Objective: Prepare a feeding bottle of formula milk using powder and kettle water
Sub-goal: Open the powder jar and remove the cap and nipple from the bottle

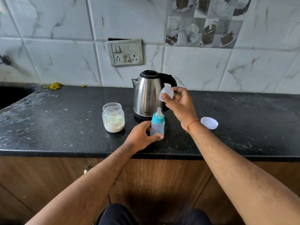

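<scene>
A small feeding bottle (157, 125) with a blue collar and clear teat stands upright on the black counter (65, 135). My left hand (141, 135) grips its lower body. My right hand (178, 103) is raised above and right of the bottle, pinching the clear dome cap (166, 93). Behind the bottle stands a steel kettle (147, 93) with a black lid and handle. Left of the bottle sits an open clear jar (113, 117) labelled formula, with white powder in its lower part.
A white lid (209, 122) lies on the counter to the right of my right wrist. A dark sink (11, 95) opens at far left. A socket panel (125, 52) is on the tiled wall. The counter's front edge runs above wooden cabinets.
</scene>
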